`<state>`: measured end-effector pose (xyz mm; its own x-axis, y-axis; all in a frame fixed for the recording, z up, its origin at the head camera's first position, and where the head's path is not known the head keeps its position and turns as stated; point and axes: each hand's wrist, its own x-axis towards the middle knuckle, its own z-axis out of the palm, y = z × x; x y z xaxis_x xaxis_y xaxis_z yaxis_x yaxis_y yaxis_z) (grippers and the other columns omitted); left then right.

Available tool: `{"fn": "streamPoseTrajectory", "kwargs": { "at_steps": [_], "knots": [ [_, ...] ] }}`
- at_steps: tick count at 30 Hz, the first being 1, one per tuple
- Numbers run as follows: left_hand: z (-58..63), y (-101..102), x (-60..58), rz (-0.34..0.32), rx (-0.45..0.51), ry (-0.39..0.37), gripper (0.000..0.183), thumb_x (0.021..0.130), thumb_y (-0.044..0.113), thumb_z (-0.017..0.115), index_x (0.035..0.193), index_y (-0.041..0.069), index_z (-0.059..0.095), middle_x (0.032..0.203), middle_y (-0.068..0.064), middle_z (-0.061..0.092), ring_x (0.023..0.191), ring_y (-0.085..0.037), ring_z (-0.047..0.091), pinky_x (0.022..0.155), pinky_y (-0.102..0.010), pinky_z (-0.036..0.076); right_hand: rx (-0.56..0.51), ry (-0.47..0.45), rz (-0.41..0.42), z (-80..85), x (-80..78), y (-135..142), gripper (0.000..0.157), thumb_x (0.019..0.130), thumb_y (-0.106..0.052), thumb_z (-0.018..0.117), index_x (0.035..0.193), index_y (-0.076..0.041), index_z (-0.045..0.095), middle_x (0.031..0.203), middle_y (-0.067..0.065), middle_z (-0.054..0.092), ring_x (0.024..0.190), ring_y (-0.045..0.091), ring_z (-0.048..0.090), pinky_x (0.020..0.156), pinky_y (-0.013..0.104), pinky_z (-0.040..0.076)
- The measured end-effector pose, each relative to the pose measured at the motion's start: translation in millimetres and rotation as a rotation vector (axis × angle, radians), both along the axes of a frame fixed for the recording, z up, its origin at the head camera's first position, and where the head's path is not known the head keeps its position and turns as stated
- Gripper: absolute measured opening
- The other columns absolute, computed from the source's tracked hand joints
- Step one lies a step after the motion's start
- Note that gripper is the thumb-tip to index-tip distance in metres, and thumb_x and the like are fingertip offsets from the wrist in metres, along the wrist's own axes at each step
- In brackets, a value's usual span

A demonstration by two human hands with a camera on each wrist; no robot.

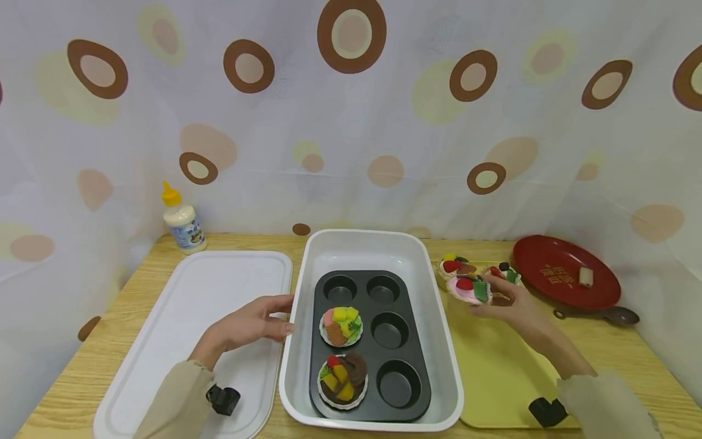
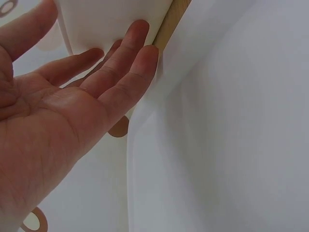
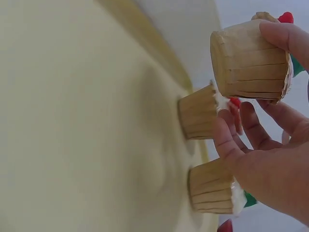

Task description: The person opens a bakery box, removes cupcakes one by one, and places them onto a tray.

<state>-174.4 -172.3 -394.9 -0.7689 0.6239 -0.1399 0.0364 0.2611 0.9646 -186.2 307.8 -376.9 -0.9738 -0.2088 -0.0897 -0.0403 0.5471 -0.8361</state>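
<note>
In the head view my right hand (image 1: pixel 515 314) pinches a toy cupcake (image 1: pixel 466 292) with pink topping, a red berry and a green piece. Its tan pleated paper cup (image 3: pixel 253 65) hangs between thumb and fingers in the right wrist view, raised over the yellow tray (image 1: pixel 488 378). Two more cupcakes stand behind it there. My left hand (image 1: pixel 252 320) is at the left rim of a white tub (image 1: pixel 367 253), its fingers loosely extended. Inside the tub lies a dark muffin pan (image 1: pixel 361 286). Two cupcakes, one yellow-topped (image 1: pixel 341 326), one chocolate (image 1: pixel 342 384), fill its left cups.
A flat white tray (image 1: pixel 219 286) lies left of the tub. At the back left corner stands a bottle (image 1: pixel 186 228) with a yellow nozzle. On the right are a red plate (image 1: pixel 548 256) bearing a small beige piece, and a dark spoon (image 1: pixel 616 315).
</note>
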Motion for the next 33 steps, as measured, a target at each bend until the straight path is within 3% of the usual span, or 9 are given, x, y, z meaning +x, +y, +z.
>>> {"fn": "streamPoseTrajectory", "kwargs": {
  "at_steps": [5,9,17,25,33],
  "knots": [
    [-0.4,1,-0.8,-0.001,-0.003,-0.003,0.065,0.093,0.014,0.061,0.148,-0.004,0.029,0.143,-0.027,0.04,0.118,-0.033,0.053,0.087,-0.04,0.05,-0.006,-0.002,0.001,-15.4,1.5,4,0.076,0.087,-0.023,0.071,0.147,0.001,0.032,0.146,0.026,0.033,0.113,0.035,0.051,0.082,0.025,0.047],
    [-0.5,1,-0.6,0.001,-0.001,-0.005,0.065,0.094,0.014,0.06,0.147,-0.004,0.029,0.142,-0.027,0.041,0.118,-0.033,0.053,0.087,-0.04,0.05,-0.012,-0.008,0.008,-24.5,0.7,4,0.075,0.086,-0.022,0.072,0.146,0.002,0.034,0.147,0.027,0.031,0.114,0.035,0.05,0.081,0.022,0.048],
    [-0.4,0,0.3,0.002,-0.001,-0.005,0.065,0.094,0.014,0.06,0.148,-0.004,0.028,0.142,-0.027,0.041,0.119,-0.034,0.052,0.088,-0.04,0.05,-0.028,-0.004,0.033,-35.1,0.0,3,0.076,0.081,-0.018,0.077,0.142,0.005,0.039,0.137,0.027,0.044,0.102,0.024,0.057,0.081,0.024,0.049],
    [0.6,1,0.9,0.003,0.007,0.001,0.064,0.094,0.013,0.059,0.147,-0.005,0.029,0.141,-0.027,0.042,0.119,-0.035,0.052,0.088,-0.042,0.051,-0.04,0.014,0.075,-37.9,-1.5,5,0.073,0.081,-0.011,0.076,0.142,0.004,0.039,0.126,0.023,0.049,0.098,0.024,0.056,0.078,0.025,0.05],
    [1.0,0,1.5,0.008,0.002,0.003,0.063,0.094,0.014,0.059,0.147,-0.004,0.031,0.141,-0.027,0.042,0.116,-0.033,0.053,0.088,-0.041,0.051,0.013,-0.042,0.101,-30.7,0.7,3,0.081,0.081,-0.018,0.077,0.144,0.004,0.032,0.124,0.022,0.049,0.102,0.029,0.055,0.08,0.031,0.049]
  ]
}}
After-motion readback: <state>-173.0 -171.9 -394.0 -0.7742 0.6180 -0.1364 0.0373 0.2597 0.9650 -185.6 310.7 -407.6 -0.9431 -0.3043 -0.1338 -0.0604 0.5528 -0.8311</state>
